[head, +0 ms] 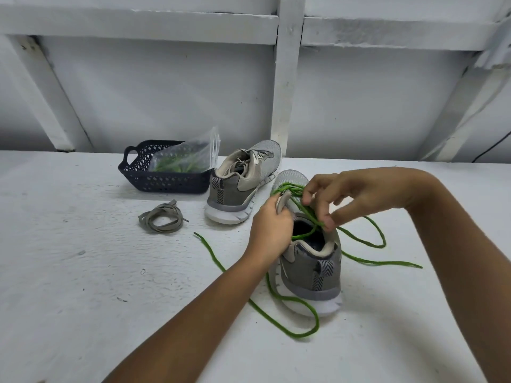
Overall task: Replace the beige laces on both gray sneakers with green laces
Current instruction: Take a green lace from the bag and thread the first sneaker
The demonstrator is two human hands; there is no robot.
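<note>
A gray sneaker stands near me, heel toward me, with a green lace partly threaded through its front eyelets; both long ends trail over the table. My left hand grips the shoe's left eyelet flap and tongue. My right hand pinches the green lace just above the shoe's opening. The second gray sneaker sits behind, still wearing beige laces. A loose beige lace lies coiled on the table to the left.
A dark blue plastic basket at the back left holds a clear bag with green laces inside. The white table ends at a white wall with wooden framing.
</note>
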